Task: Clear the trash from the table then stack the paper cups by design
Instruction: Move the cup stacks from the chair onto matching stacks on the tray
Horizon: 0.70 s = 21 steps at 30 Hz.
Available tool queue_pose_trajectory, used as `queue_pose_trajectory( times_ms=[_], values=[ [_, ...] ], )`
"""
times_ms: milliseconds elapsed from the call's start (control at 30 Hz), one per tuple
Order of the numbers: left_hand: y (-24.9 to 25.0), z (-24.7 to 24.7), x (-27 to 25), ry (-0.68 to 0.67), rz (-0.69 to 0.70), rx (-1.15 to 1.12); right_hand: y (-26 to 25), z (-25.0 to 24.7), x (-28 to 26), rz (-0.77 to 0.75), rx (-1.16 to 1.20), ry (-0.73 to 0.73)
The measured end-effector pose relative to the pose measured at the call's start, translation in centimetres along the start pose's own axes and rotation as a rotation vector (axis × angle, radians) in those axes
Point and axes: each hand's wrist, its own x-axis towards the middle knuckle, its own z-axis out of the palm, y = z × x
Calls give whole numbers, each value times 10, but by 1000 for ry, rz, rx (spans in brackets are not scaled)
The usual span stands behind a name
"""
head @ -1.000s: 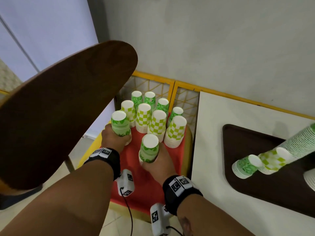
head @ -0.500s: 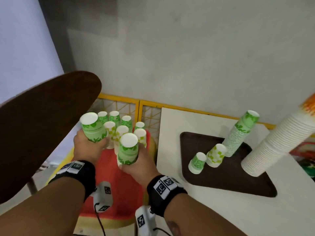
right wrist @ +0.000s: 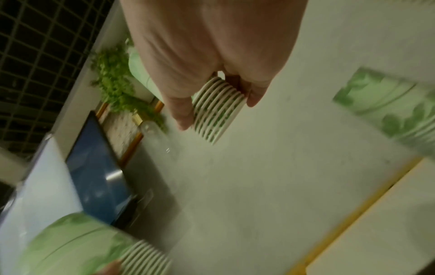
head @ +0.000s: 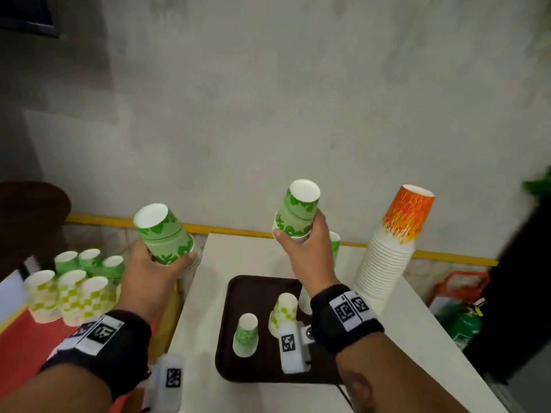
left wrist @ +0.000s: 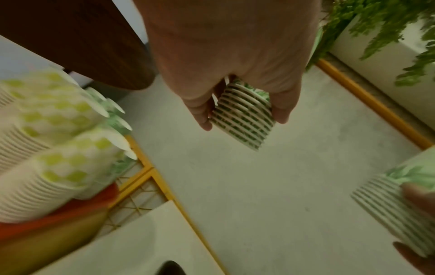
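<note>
Transfer of two leaf-print bundles is under way: a second ago both bundles sat low among the cups on the red stool, and now both are raised clear of it and carried toward the white table (head: 423, 341). At nine o'clock in the head view the remaining checked and leaf cups (head: 71, 289) stand grouped on the red stool (head: 26, 338), inverted and touching one another. At ten o'clock the left hand (head: 149, 272) grips the left leaf stack (head: 162, 234), tilted with its base toward the upper left; the left wrist view shows thumb and fingers curled round the nested rims (left wrist: 243, 119). At six o'clock the brown tray (head: 238, 296) holds a short leaf stack (head: 246, 335) and a short checked stack (head: 283, 314), standing near each other but apart. At twelve o'clock the right hand (head: 304, 254) holds the right leaf stack (head: 296, 211) nearly upright above the tray's far edge, fingers wrapped round its rims. Behind that wrist a further leaf-print pile (head: 335, 242) is mostly hidden, so its height cannot be told. At two o'clock the tall orange-topped stack (head: 390, 254) stands on the table just beside the tray. Assessment: sorting by design is partly done; both carried bundles belong with the leaf-print pile, and the stool's cups remain outstanding.
</note>
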Motion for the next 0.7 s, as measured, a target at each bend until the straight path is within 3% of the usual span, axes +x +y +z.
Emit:
queue_pose_trajectory(
  times_ms=[167, 467, 700],
  values=[
    [18, 57, -2, -60, 18, 21, 66, -46, 53, 78, -167, 210],
    [43, 105, -2, -123, 26, 46, 131, -39, 68, 187, -231, 216],
    [79, 139, 7, -189, 85, 50, 170, -29, 59, 417, -221, 187]
  ],
)
